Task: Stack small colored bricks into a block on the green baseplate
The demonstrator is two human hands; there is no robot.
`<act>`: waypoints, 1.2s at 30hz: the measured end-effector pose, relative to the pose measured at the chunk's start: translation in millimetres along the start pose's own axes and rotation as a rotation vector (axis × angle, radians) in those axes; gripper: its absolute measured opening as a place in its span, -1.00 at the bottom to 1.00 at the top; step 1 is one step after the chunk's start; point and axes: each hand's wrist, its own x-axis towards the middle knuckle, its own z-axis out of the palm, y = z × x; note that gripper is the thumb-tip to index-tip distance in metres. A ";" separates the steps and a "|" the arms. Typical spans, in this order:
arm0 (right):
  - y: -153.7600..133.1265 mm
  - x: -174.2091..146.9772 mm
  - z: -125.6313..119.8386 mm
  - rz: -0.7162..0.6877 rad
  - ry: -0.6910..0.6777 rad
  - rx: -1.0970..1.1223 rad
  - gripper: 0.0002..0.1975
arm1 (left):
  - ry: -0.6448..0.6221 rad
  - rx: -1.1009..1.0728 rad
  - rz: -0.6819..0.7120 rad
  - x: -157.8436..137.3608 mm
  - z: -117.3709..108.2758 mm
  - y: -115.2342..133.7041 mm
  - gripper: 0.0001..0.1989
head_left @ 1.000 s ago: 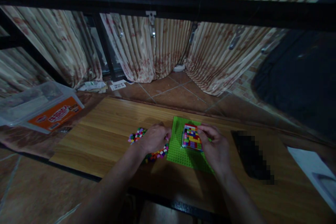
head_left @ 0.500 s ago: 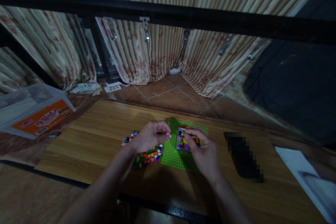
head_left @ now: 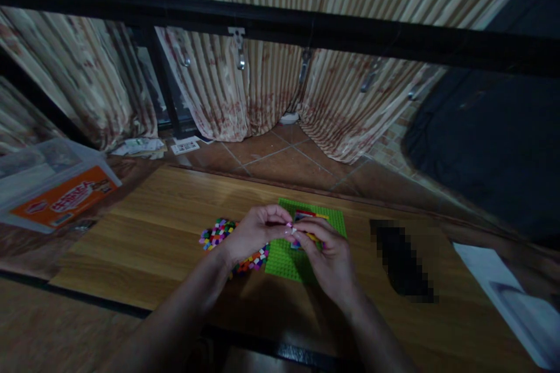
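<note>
Over the green studded baseplate, my left hand pinches a few tiny pink and white toy bricks between thumb and fingers. The fingertips of my right hand meet it there, closed on the same small bricks. Beneath the right hand, a multicoloured brick panel sits on the baseplate, mostly hidden by the fingers. A heap of loose coloured bricks lies left of the baseplate, partly covered by my left hand and wrist.
The wooden table carries everything. A blurred black object lies to the right, with a white sheet or packet beyond it. At far left stands a clear plastic box with an orange label. Striped curtains hang behind.
My right hand has moved left, away from the brick panel, and its fingertips now meet those of my left hand at the small bricks. The view has shifted slightly.
</note>
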 end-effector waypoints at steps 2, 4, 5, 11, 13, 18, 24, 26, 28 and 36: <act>0.3 0.1 -1.6 0.011 0.007 -0.011 -0.86 | 0.004 -0.001 -0.006 1.3 1.1 -1.6 -0.67; 1.5 0.9 -5.4 0.025 0.016 -0.026 -0.86 | 0.012 0.008 -0.016 3.0 1.0 -3.2 -0.67; 2.7 1.6 -8.3 0.038 0.020 -0.039 -0.86 | 0.024 0.017 -0.018 4.0 0.6 -4.0 -0.68; 15.3 4.1 -31.3 0.161 0.035 -0.150 -0.87 | 0.173 0.142 -0.006 9.6 -5.9 -7.4 -0.84; 19.0 3.1 -35.0 0.188 -0.007 -0.184 -0.88 | 0.210 0.181 -0.013 10.8 -7.5 -8.5 -0.88; 25.4 -1.2 -31.4 0.124 -0.143 -0.247 -0.89 | 0.208 0.192 -0.016 11.9 -6.2 -10.5 -0.91; 29.3 -1.9 -22.7 0.106 -0.128 -0.298 -0.91 | 0.204 0.200 0.005 12.1 -3.6 -9.9 -0.93; 29.5 -1.6 -21.1 0.105 -0.107 -0.302 -0.92 | 0.206 0.206 0.010 12.7 -4.6 -10.7 -0.93; 29.8 -1.6 -20.1 0.098 -0.080 -0.305 -0.92 | 0.207 0.203 0.018 13.4 -6.0 -12.2 -0.92; 35.4 -3.7 -19.8 0.030 -0.067 -0.318 -0.89 | 0.195 0.207 0.027 12.4 -3.9 -12.5 -0.96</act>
